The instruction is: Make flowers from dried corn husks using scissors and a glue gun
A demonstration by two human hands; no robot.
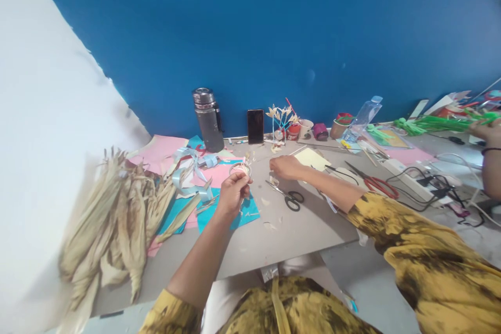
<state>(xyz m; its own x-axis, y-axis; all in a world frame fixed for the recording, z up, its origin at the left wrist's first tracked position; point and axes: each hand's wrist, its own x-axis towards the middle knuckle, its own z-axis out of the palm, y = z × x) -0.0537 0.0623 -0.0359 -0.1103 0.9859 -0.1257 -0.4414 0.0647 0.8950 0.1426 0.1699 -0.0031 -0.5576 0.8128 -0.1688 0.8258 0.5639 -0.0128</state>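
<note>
My left hand (234, 191) is closed in a pinch on a small pale flower-like piece (245, 168), above pink and blue paper (250, 207). A ring-shaped item shows just behind its fingertips. My right hand (285, 167) rests low over the grey table (297, 235), fingers bent together; what they hold, if anything, is too small to tell. Black-handled scissors (293, 200) lie just in front of my right hand, with pale scraps around them. A yellow paper (312, 159) is to its right.
Dried husks (129, 224) cover the left side. A flask (209, 122), phone (255, 126), husk flowers (282, 115) and bottle (362, 117) stand along the wall. Red-handled scissors (380, 186), a power strip (415, 182) and another person's hand (487, 130) are at right.
</note>
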